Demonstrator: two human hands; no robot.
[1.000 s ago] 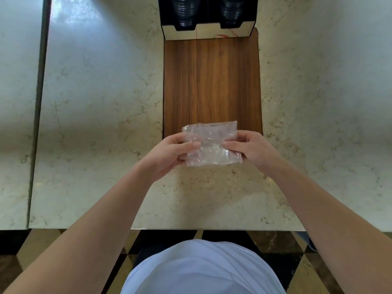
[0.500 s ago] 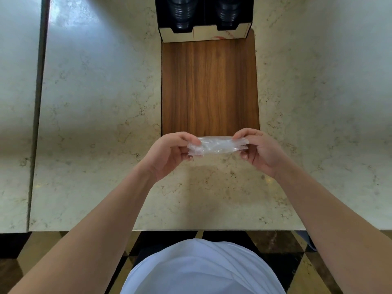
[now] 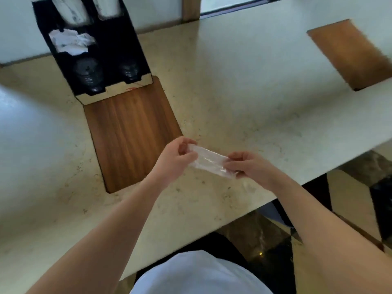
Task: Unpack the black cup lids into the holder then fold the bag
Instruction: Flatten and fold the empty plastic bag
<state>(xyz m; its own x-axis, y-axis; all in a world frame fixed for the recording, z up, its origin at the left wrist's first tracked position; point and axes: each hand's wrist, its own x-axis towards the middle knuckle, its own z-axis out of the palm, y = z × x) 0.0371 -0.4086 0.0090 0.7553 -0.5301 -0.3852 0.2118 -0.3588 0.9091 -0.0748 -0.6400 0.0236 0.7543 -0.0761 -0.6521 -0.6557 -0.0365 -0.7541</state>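
A clear plastic bag (image 3: 209,161), folded into a narrow strip, hangs in the air above the marble counter. My left hand (image 3: 174,160) pinches its left end and my right hand (image 3: 250,166) pinches its right end. The black holder (image 3: 110,45) stands at the back left on the wooden board, with two stacks of black cup lids (image 3: 88,74) in its lower slots. White cups and crumpled white napkins fill its upper slots.
A wooden board (image 3: 131,132) is set into the marble counter (image 3: 244,92) in front of the holder. A second wooden board (image 3: 350,54) lies at the far right. The counter's front edge runs diagonally at right, with dark patterned floor (image 3: 265,240) below.
The bag went from a wide flat fold to a narrow strip. My head has turned, so the view swung right and up. Both hands keep hold of the bag's ends.
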